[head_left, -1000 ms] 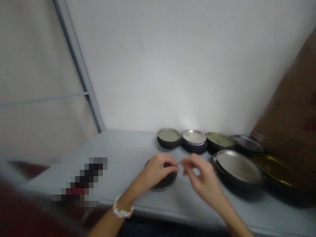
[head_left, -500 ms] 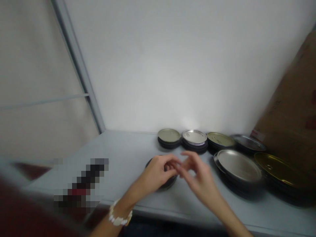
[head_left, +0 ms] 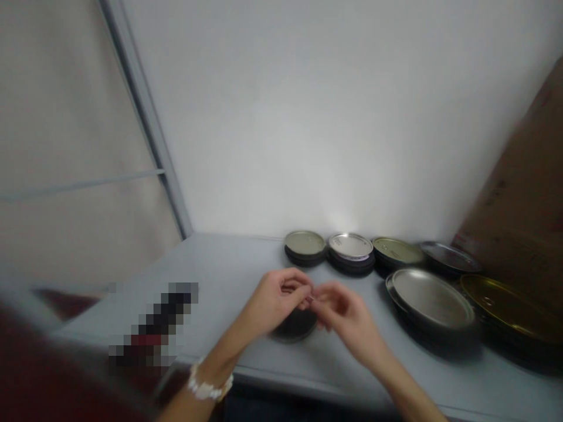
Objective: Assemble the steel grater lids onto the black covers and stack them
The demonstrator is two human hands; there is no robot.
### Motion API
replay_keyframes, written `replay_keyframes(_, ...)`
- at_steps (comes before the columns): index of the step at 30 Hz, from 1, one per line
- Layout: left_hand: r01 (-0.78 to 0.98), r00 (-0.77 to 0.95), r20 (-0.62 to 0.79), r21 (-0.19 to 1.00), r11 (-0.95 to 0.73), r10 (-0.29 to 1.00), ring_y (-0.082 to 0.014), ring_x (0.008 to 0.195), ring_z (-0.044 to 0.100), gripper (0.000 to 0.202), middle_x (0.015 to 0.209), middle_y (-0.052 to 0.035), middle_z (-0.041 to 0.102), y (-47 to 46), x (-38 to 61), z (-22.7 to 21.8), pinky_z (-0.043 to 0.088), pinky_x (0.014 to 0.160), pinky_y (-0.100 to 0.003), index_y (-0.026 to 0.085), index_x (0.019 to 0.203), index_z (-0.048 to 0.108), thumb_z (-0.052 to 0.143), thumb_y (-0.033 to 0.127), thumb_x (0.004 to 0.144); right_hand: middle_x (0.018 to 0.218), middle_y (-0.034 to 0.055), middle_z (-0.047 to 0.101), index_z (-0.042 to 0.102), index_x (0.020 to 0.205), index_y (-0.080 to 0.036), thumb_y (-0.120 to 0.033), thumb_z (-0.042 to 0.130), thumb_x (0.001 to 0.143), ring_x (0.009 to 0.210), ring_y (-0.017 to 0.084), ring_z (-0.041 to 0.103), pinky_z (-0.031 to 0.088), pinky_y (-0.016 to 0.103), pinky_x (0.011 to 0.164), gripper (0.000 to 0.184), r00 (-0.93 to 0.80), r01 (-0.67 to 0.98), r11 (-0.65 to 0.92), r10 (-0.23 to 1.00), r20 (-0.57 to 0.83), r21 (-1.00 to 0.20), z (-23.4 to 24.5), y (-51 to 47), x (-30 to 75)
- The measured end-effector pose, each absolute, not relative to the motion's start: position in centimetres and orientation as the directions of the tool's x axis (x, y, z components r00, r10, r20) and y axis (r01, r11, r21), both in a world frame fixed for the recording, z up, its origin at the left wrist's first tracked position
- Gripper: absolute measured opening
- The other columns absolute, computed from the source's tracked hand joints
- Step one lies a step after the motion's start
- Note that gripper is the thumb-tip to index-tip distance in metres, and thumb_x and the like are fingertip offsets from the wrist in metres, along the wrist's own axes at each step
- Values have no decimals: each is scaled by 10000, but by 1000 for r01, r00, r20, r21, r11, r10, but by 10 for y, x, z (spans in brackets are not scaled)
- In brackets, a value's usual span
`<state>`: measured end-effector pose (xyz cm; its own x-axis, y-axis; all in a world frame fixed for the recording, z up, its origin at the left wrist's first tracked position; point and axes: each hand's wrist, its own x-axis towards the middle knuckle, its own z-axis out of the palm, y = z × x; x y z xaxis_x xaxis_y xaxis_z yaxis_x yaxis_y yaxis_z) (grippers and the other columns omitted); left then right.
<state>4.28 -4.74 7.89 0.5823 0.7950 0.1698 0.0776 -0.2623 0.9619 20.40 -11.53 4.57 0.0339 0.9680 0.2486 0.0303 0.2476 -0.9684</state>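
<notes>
My left hand point(head_left: 279, 297), with a white beaded bracelet point(head_left: 206, 388) at the wrist, is closed with thumb and fingertips pinched together. Against those fingertips press the fingers of my right hand point(head_left: 345, 310), also in a pinch. Between them shows a small pale sliver, too small and blurred to name. Both hands are above a dark round disc point(head_left: 294, 326) on the grey table point(head_left: 211, 293); my left hand partly hides it.
Along the wall stand stacks of round metal can lids, among them a greenish lid point(head_left: 305, 242) and a silver lid point(head_left: 350, 245). To the right are a larger silver lid point(head_left: 433, 298) and a gold lid point(head_left: 512, 308). Behind them leans a cardboard box point(head_left: 519, 193). A pixelated patch point(head_left: 158, 328) covers something at left.
My right hand's fingers have closed from a looser spread into a pinch, meeting my left fingertips. The view has shifted slightly; the lids stand as before.
</notes>
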Motion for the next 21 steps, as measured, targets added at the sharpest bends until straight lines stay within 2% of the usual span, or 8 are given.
replay_keyframes(2, 82, 592, 159, 963, -256, 790, -147, 607, 663, 196, 704, -40, 717, -47, 44, 77, 540, 618, -251, 129, 903, 680, 667, 304, 816, 752, 22, 693, 648, 947, -174, -449, 677, 872, 581, 129, 609, 454, 227, 524, 287, 56, 174, 301, 948, 315, -938, 46, -117, 204)
replay_keyframes(5, 65, 612, 154, 968, -244, 776, -132, 570, 634, 146, 658, -19, 697, -47, 46, 74, 527, 588, -238, 141, 902, 648, 639, 260, 818, 778, 20, 684, 644, 980, -183, -312, 590, 920, 623, 135, 603, 462, 231, 567, 152, 27, 393, 401, 894, 447, -827, 46, -120, 204)
replay_keyframes(8, 48, 623, 149, 973, -228, 768, -126, 564, 622, 136, 649, -10, 687, -46, 45, 73, 520, 583, -232, 140, 885, 645, 638, 261, 824, 805, 22, 694, 630, 1011, -191, -227, 516, 948, 630, 133, 601, 446, 226, 576, 136, -35, 497, 461, 857, 513, -735, 44, -121, 206)
replay_keyframes(12, 101, 681, 99, 969, -227, 725, -156, 729, 683, 211, 791, -48, 745, -43, 32, 71, 534, 707, -248, 130, 939, 712, 731, 257, 772, 838, 27, 723, 649, 1017, -204, -194, 503, 974, 705, 151, 653, 459, 235, 642, 152, -96, 543, 468, 860, 501, -698, 38, -121, 209)
replay_keyframes(15, 254, 672, 63, 916, -309, 738, -168, 728, 677, 163, 771, -42, 744, -43, 16, 65, 516, 686, -246, 144, 910, 750, 714, 257, 798, 899, 39, 739, 659, 1010, -211, -158, 486, 975, 795, 175, 689, 477, 253, 707, 184, -173, 566, 467, 873, 456, -679, 28, -119, 204)
replay_keyframes(18, 375, 654, 157, 783, -497, 740, -175, 773, 674, 109, 809, -37, 747, -45, -1, 55, 508, 735, -256, 176, 831, 769, 673, 227, 839, 925, 54, 744, 654, 991, -206, -135, 473, 970, 824, 188, 707, 484, 254, 717, 196, -230, 601, 453, 887, 401, -658, 15, -117, 190)
replay_keyframes(21, 366, 668, 275, 688, -627, 692, -179, 904, 677, 131, 942, -33, 758, -47, -17, 42, 498, 860, -263, 212, 884, 773, 644, 199, 873, 926, 70, 740, 624, 1016, -192, -117, 468, 961, 833, 198, 713, 490, 255, 721, 182, -240, 618, 437, 897, 373, -653, 3, -116, 173)
